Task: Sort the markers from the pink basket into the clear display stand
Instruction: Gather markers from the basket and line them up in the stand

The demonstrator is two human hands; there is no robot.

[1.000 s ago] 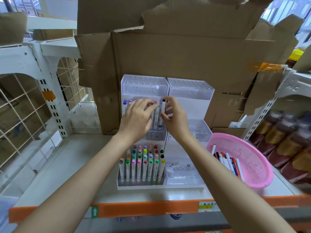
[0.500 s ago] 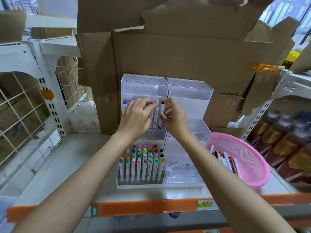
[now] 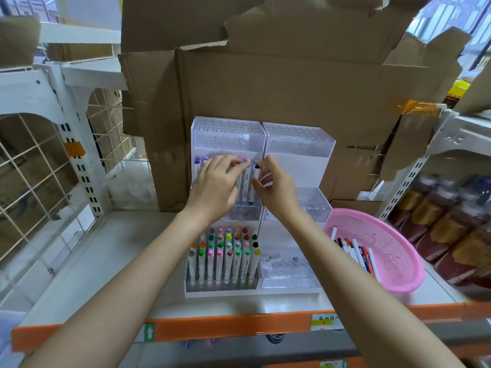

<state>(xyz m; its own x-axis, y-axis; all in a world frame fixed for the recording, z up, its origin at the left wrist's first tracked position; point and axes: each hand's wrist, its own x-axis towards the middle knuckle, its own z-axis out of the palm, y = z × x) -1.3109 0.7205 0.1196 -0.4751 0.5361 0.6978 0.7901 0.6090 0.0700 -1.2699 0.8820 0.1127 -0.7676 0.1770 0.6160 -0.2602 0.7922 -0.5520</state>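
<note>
1. My right grip [image 3: 276,193] pinches the black-capped marker [image 3: 257,167] between thumb and forefinger. I hold it upright to seat it at the right end of the middle tier of the clear display stand [image 3: 297,144].
2. My left grip [image 3: 212,187] lies with fingers straight and apart across the neighbouring caps, I judge to steady that row.
3. The lower tier's left half looks full. More markers [image 3: 356,252] wait in the pink basket [image 3: 393,235], just right of the stand.
4. Everything sits on an orange-edged shelf [image 3: 106,261], with torn cardboard [image 3: 265,83] behind, white wire racks [image 3: 39,168] to the left and bottles [image 3: 451,221] to the right.
</note>
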